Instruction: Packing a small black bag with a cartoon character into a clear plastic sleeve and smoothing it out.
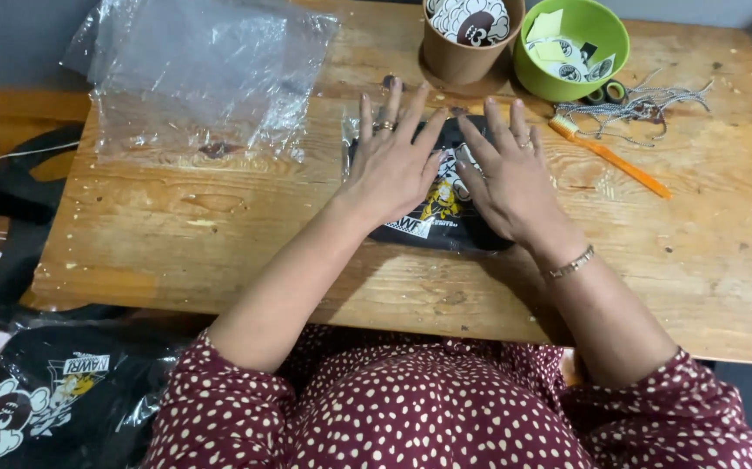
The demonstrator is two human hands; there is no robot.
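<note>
A folded black garment (442, 217) with a yellow and white print lies in a clear plastic sleeve on the wooden table (219, 234). My left hand (393, 156) lies flat on its left half, fingers spread. My right hand (506, 174) presses flat on its right half, fingers apart. Both palms rest on the package and hold nothing. Rings show on both hands, and a bracelet circles my right wrist.
A pile of clear plastic bags (202, 69) covers the far left. A brown cup (467, 39) of stickers and a green bowl (576, 48) stand at the back. An orange brush (610, 156) and cords (636, 108) lie right. Bagged black garments (54, 391) sit lower left.
</note>
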